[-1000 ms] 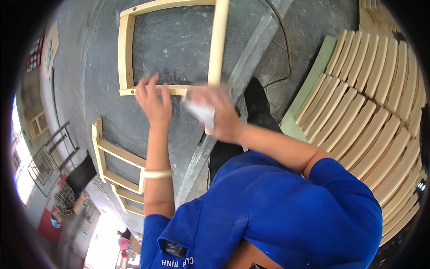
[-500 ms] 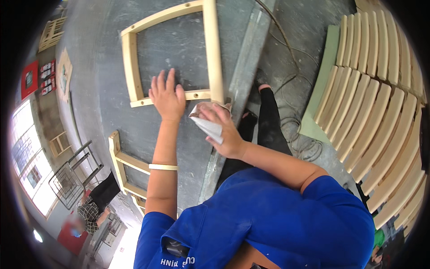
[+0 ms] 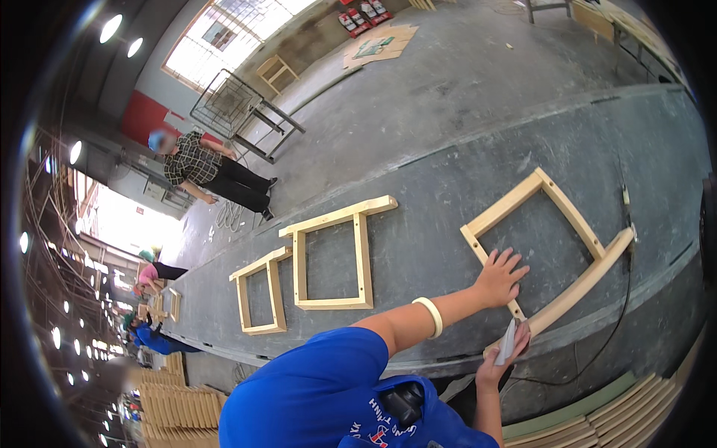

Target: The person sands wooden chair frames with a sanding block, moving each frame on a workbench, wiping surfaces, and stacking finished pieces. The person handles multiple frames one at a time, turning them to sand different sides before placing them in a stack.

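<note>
A pale wooden frame [image 3: 499,211], four-sided with one longer curved leg [image 3: 573,297], lies on the long grey table [image 3: 426,246]. My left hand [image 3: 502,278] rests on the side bar nearest me, fingers spread, not wrapped round it. At the near end of the curved leg, my right hand [image 3: 514,349] holds a folded grey sheet that looks like sandpaper [image 3: 507,342]. It presses the sheet against the wood, and the hand and sheet partly cover that end.
Two more wooden frames [image 3: 332,304] [image 3: 261,328] lie to the left along the table. A thin hose [image 3: 626,299] hangs over the table edge at right. Stacked curved slats [image 3: 597,418] stand at lower right. A person in a checked shirt [image 3: 200,164] stands beyond the table; others work far left.
The view has swung left, bringing more table, floor and people into sight. My left hand still rests on the frame's bar, and my right hand stays with the sandpaper at the leg's end.
</note>
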Available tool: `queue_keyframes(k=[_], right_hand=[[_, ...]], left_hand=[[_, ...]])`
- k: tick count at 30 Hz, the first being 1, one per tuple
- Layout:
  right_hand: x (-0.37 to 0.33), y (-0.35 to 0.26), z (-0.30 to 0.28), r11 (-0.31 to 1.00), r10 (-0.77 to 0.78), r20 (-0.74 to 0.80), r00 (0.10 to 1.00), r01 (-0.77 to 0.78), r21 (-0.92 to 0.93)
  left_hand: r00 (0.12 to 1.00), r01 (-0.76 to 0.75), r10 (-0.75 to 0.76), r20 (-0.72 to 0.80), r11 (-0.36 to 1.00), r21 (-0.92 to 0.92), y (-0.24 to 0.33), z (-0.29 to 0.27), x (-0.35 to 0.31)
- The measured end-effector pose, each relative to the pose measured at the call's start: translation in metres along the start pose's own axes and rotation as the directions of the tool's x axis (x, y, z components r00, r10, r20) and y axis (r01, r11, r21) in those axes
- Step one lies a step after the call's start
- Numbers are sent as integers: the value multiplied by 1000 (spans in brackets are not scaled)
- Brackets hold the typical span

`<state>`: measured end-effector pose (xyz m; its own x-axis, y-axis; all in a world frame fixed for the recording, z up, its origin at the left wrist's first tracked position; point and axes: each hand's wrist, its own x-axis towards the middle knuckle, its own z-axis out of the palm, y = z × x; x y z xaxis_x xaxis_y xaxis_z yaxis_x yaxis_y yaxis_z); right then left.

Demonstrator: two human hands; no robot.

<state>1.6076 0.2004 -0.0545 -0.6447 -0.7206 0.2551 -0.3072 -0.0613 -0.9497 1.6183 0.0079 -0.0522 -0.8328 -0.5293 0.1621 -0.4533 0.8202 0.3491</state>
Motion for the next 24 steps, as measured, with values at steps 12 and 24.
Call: queue_keyframes(k=[12,24], right_hand=[[194,34,-72,966,14,-342,940,-101,-238],[296,94,-137,967,240,-220,946,-213,141]], left_hand=[[1000,-19,19,0,998,67,5,-10,8],[992,-104,93,80,983,150,8,-2,15]])
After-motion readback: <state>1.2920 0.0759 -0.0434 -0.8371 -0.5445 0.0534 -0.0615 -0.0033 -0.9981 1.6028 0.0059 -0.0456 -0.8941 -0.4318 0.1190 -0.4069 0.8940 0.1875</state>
